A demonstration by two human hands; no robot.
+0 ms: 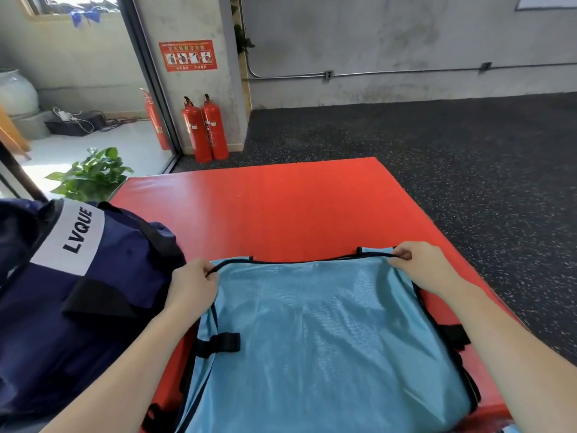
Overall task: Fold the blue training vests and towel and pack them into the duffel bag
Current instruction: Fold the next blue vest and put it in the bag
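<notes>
Head view is showing you pinching the far black-trimmed edge of the light blue mesh vest (312, 332) with your left hand (190, 289) and right hand (421, 270), so be keeping both corners level while it is lying flat on the red mat (281, 207), beside the navy duffel bag (78, 292).

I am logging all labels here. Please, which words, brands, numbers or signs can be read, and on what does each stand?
"LVQUE": white panel on the dark blue duffel bag.
Red wall sign above the fire extinguishers: four pictograms, its text too small to read.
Extinguisher labels: too blurred to read.
</notes>
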